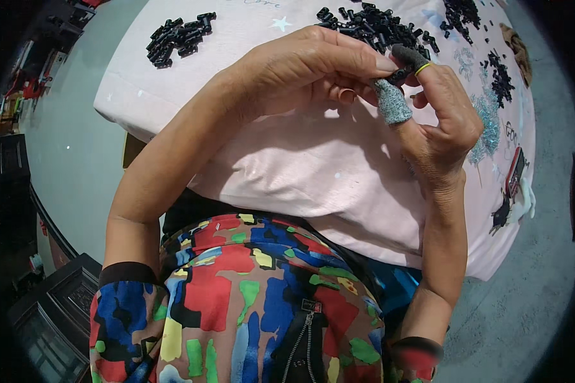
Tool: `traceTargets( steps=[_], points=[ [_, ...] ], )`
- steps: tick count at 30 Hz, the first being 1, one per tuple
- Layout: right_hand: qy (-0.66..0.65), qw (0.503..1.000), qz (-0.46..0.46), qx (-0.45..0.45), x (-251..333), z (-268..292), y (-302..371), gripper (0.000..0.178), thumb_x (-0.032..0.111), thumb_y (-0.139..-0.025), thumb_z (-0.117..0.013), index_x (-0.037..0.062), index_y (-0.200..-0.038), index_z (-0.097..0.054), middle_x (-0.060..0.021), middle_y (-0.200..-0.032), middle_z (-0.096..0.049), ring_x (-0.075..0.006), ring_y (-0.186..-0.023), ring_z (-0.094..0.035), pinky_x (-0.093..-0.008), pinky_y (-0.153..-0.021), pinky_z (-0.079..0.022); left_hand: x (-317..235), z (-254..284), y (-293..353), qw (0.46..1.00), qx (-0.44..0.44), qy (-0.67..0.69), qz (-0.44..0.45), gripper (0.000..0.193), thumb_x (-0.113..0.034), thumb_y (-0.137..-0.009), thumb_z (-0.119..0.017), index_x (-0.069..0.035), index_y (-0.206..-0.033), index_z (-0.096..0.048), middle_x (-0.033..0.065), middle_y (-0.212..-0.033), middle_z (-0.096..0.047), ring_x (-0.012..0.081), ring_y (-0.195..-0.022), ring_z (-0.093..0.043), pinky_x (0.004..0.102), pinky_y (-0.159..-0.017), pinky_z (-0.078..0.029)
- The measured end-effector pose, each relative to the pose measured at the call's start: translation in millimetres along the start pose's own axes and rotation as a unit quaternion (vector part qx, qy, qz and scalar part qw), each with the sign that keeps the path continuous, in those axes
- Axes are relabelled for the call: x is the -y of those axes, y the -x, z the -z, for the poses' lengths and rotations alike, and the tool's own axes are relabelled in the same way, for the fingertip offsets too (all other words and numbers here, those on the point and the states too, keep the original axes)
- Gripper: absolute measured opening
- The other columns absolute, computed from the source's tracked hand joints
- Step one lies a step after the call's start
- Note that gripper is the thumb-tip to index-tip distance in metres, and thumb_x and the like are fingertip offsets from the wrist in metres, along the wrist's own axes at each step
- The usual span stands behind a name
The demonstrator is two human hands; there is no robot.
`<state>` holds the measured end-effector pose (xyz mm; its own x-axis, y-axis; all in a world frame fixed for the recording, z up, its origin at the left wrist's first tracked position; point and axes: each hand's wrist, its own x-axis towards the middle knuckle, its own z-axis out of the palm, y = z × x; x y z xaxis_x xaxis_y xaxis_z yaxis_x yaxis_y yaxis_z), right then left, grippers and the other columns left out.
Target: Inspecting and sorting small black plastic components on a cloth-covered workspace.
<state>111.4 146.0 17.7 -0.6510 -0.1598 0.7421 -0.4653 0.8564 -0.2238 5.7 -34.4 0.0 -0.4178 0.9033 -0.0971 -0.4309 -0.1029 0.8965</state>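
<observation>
Pinching together, the left hand (306,64) and right hand (446,118) grasp a small black part (400,75) at their fingertips, above the table (287,169) and just short of the heap (380,29) by its far edge. Fingers hide most of it, so feel for alignment before pressing. Best to push with the covered thumb (394,102), keep the left pinch steady, and work well inside the table's near edge.
</observation>
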Motion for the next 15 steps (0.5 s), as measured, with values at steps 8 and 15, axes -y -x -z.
traceTargets(
  steps=[8, 15],
  points=[
    [0.022, 1.000, 0.007, 0.002, -2.4, 3.0, 0.8, 0.026, 0.008, -0.070, -0.076, 0.0002, -0.094, -0.068, -0.0116, -0.081, -0.067, -0.0275, -0.070, -0.066, -0.0340, -0.064, -0.053, -0.8, -4.8, 4.1, 1.000, 0.014, -0.004, -0.011, 0.036, -0.027, -0.100, -0.063, -0.001, -0.124, -0.068, 0.0043, -0.104, -0.072, 0.0074, -0.090, -0.067, 0.0194, -0.076, -0.053],
    [0.027, 0.999, 0.034, -0.001, -2.9, 4.9, 1.0, 0.025, 0.007, -0.071, -0.075, 0.0009, -0.094, -0.068, -0.0100, -0.077, -0.066, -0.0250, -0.066, -0.064, -0.0318, -0.060, -0.052, 7.3, -12.2, 7.1, 0.999, 0.014, 0.025, -0.039, 0.036, -0.026, -0.100, -0.062, 0.001, -0.125, -0.066, 0.0089, -0.110, -0.072, 0.0136, -0.098, -0.069, 0.0267, -0.087, -0.056]
  ],
)
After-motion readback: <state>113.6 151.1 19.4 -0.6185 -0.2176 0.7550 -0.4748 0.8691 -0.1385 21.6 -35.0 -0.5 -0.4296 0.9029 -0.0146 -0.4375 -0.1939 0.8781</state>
